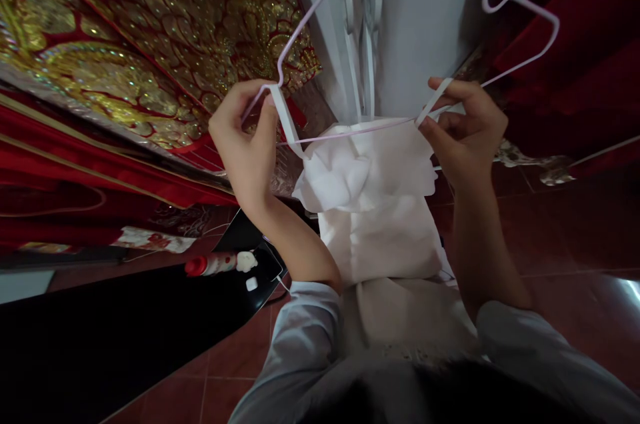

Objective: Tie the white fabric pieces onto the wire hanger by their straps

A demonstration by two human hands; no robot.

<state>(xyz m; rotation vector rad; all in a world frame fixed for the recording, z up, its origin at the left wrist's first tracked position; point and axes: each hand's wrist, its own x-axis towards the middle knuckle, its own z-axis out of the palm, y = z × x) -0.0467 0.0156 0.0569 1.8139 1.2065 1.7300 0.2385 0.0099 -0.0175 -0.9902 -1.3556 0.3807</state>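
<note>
A pale pink wire clothes hanger [315, 14] spans the upper middle, its bottom bar running behind my fingers. Below it hangs a white garment [395, 164] with a large fabric flower [333, 174] at its left. My left hand [247, 144] is closed round the hanger's left end, thumb against a white strap [284, 114] looped over the hanger there. On the other side, my right hand [465, 127] pinches the second white strap [434, 103] beside the bottom bar. The right end of the hanger sticks out beyond that hand. Fingertips of both hands are partly hidden.
Red and gold sequined clothing [125, 44] hangs close on the left, dark red fabric [565, 44] on the right. A black table [125, 331] at lower left bears a red-capped bottle [210, 265], a phone [269, 263] and a small white case [251, 284]. White cabinet doors [425, 24] stand ahead.
</note>
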